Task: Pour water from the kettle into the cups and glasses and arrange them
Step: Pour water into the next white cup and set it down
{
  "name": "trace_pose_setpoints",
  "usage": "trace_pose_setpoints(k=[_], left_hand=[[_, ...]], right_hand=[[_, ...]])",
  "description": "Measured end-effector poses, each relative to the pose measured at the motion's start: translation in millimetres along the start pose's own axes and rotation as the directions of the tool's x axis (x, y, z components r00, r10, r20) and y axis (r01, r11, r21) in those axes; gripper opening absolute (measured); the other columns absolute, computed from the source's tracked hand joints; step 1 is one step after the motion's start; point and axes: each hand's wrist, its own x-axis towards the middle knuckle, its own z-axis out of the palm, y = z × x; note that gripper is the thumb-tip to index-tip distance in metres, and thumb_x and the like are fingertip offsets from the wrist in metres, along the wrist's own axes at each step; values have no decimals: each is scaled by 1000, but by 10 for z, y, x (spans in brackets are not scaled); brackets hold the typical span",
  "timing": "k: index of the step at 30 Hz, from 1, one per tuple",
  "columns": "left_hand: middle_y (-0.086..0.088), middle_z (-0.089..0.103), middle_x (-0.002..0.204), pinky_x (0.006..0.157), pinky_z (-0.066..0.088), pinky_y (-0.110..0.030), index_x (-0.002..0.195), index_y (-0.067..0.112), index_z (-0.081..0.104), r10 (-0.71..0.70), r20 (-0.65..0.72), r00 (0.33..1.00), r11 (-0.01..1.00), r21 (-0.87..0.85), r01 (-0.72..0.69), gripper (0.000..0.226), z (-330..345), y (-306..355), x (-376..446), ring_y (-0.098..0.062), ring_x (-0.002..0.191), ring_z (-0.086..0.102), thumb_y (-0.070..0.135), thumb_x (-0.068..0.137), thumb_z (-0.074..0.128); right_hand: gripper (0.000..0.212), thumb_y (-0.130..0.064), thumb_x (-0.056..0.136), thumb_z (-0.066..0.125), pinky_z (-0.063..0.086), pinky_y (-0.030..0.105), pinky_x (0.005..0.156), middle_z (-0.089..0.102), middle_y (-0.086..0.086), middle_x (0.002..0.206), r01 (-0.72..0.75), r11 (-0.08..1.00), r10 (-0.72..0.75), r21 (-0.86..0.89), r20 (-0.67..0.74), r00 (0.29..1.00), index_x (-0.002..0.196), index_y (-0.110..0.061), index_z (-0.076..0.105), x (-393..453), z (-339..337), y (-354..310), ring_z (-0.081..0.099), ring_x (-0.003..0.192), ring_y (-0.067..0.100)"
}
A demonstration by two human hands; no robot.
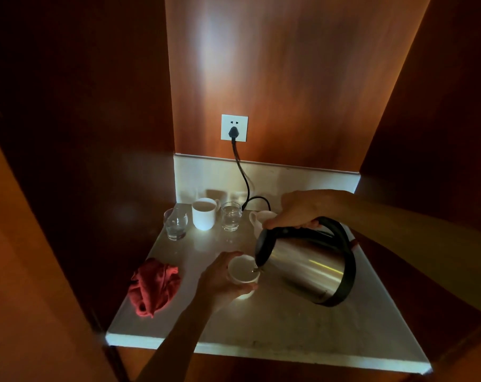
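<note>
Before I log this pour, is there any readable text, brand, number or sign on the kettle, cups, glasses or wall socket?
None is readable.
Stainless steel kettle with black handle: no brand or label shows on the side in view.
White wall socket plate: no lettering visible.
White ceramic cup under the spout, white mug at the back, clear glasses: plain.
Red cloth: no tag visible.

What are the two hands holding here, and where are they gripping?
The right hand grips the kettle by its black handle, tilting it. The left hand wraps around the side of the white cup under the spout.
</note>
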Motion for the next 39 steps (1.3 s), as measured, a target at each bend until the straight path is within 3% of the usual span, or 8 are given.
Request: trace_pose_setpoints(k=[7,24,31,39], left_hand=[[30,62,112,87,57,-34,118,51,53,-8,5,1000,1000,-25,8,84,-5,-14,-10,6,100,63,64,41,87],[31,61,110,88,56,-31,118,53,51,-12,12,1000,1000,7,12,84,-33,4,-32,9,100,61,65,42,86],[32,60,112,90,55,-28,119,52,51,-1,12,1000,1000,21,0,83,-40,20,-27,8,100,61,65,44,85],[33,59,114,90,55,-29,120,50,52,10,15,1000,1000,27,-11,84,-39,2,-12,11,102,60,68,44,84]], right_hand=[[55,-69,80,57,35,21,41,48,-5,48,-43,994,34,105,84,996,74,-15,63,5,-55,28,38,37,15],[50,-61,84,60,37,22,46,46,-3,45,-66,998,68,-21,77,995,64,-15,54,78,-103,-169,38,36,15],[52,-64,83,61,38,20,43,47,1,54,-57,997,62,-57,85,994,76,-13,59,118,-101,-199,39,37,16],[53,-65,82,60,39,21,45,48,0,52,-50,997,55,-62,77,996,75,-13,60,97,-101,-195,40,37,16]])
